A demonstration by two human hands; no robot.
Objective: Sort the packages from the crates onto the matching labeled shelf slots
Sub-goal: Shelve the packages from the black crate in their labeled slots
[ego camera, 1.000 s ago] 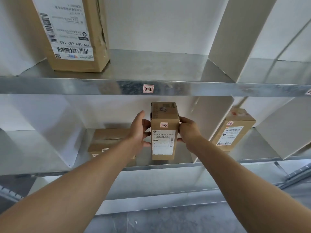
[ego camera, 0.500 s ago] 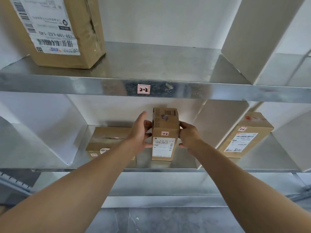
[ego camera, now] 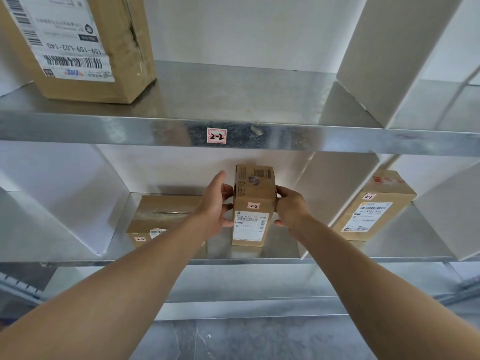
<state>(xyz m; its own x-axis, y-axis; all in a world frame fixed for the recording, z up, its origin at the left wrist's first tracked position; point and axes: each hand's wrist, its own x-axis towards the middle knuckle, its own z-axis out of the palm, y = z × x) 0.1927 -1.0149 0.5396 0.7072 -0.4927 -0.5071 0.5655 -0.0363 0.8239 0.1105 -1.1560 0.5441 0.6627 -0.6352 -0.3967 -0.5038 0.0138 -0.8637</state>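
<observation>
Your left hand (ego camera: 214, 203) and right hand (ego camera: 291, 209) grip the small box (ego camera: 253, 206) by its sides. It stands upright on the lower shelf (ego camera: 246, 261), below the shelf label (ego camera: 217, 135) marked 2-2. A flat box (ego camera: 161, 216) lies just left of it, partly hidden by your forearm. A white divider (ego camera: 335, 193) stands close on the right, with another box (ego camera: 374, 206) beyond it. A large box (ego camera: 78, 45) sits on the upper shelf (ego camera: 233, 100).

Between left hand (ego camera: 214, 203) and right hand (ego camera: 292, 211), the brown cardboard box (ego camera: 253, 193) reads "2-2" (handwritten) and "516 K20-00 028"; the grey metal shelf edge (ego camera: 155, 131) above them reads "2-2".
</observation>
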